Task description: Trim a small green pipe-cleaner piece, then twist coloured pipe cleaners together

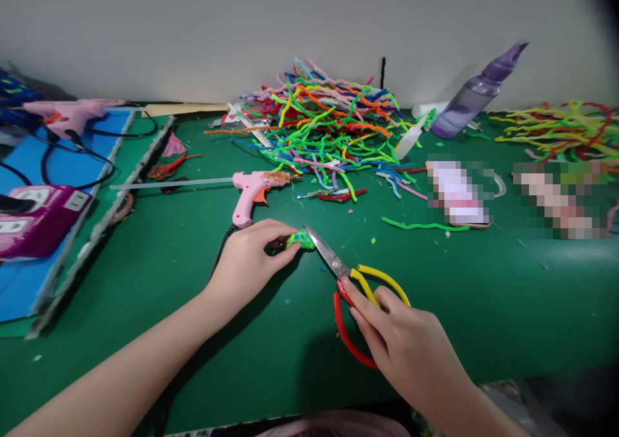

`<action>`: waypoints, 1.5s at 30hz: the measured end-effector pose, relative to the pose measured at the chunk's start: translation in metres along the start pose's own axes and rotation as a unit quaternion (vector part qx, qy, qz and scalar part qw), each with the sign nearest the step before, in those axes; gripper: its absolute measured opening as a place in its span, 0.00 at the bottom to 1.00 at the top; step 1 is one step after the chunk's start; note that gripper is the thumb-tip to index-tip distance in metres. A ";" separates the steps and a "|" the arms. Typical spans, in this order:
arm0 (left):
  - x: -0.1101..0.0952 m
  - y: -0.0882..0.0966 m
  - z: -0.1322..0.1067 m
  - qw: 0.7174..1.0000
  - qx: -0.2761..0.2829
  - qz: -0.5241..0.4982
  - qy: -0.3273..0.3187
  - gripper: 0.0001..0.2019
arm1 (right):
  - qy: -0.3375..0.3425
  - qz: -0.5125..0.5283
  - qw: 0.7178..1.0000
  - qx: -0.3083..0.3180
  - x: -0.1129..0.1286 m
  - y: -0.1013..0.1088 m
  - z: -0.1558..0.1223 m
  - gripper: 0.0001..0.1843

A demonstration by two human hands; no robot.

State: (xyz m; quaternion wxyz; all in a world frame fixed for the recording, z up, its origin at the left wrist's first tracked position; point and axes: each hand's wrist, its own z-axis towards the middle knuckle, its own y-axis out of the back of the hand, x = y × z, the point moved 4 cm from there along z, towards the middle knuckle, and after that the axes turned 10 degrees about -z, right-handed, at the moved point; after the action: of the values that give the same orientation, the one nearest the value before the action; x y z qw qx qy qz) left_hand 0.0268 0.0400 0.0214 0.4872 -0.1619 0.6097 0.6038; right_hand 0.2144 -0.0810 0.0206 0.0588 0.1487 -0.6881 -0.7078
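My left hand (pixel 256 250) pinches a small green and blue fuzzy piece (pixel 302 239), which looks made of pipe cleaner, just above the table. In my right hand (pixel 406 334) is a pair of scissors (pixel 336 264) with one yellow and one red handle. The scissors' tips meet the right end of the fuzzy piece; whether they cut into it I cannot tell. Right behind my left hand lies a pink glue gun (pixel 249 195) with a long glue stick out of its back.
A heap of colourful pipe cleaners (pixel 319 121) lies against the wall. Beside it stand a small white glue bottle (pixel 409 142) and a purple water bottle (pixel 471 98). At left, a magenta power strip (pixel 43 221) and another pink glue gun (pixel 72 115) rest on a blue board (pixel 29 289).
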 end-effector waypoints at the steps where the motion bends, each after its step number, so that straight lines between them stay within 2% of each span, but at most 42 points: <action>1: 0.001 -0.001 0.000 1.000 0.000 -0.006 0.002 0.07 | 0.002 -0.009 1.000 0.001 0.000 -0.001 -0.001 0.23; 11: 0.002 -0.004 0.001 1.000 -0.010 -0.006 -0.004 0.08 | 0.044 -0.146 0.988 0.026 0.010 -0.011 -0.004 0.34; 17: 0.003 -0.004 0.001 1.000 -0.017 0.008 -0.017 0.09 | 0.080 -0.178 0.978 0.070 0.010 -0.006 0.000 0.39; 22: 0.002 -0.003 0.000 0.999 -0.023 0.010 -0.035 0.08 | 0.098 -0.186 0.975 0.075 0.014 -0.003 0.001 0.41; 26: 0.002 -0.003 0.000 0.999 -0.027 0.013 -0.038 0.08 | 0.081 -0.152 0.983 0.062 0.011 -0.005 0.002 0.38; 31: 0.005 -0.002 -0.001 0.998 -0.051 -0.023 0.007 0.11 | -0.003 0.000 1.000 0.012 -0.005 -0.005 0.001 0.24; 33: 0.003 0.000 -0.001 0.997 -0.070 -0.026 -0.002 0.09 | -0.034 0.060 0.998 -0.008 -0.011 -0.005 -0.001 0.23; 36: 0.000 0.002 -0.001 0.997 -0.065 -0.012 -0.036 0.05 | -0.056 0.124 0.991 -0.018 -0.014 -0.004 -0.005 0.23; 42: 0.004 0.002 -0.001 0.998 -0.044 -0.029 -0.034 0.11 | -0.048 0.143 0.989 -0.010 -0.009 -0.003 -0.005 0.23; 45: 0.004 0.001 -0.002 0.998 -0.043 -0.016 -0.043 0.09 | -0.043 0.135 0.990 -0.011 -0.006 -0.003 -0.003 0.23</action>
State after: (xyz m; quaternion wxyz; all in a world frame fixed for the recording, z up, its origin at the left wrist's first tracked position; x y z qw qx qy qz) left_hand 0.0235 0.0402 0.0189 0.5150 -0.1661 0.5594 0.6279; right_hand 0.2210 -0.0817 0.0182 0.1259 0.0231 -0.6960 -0.7066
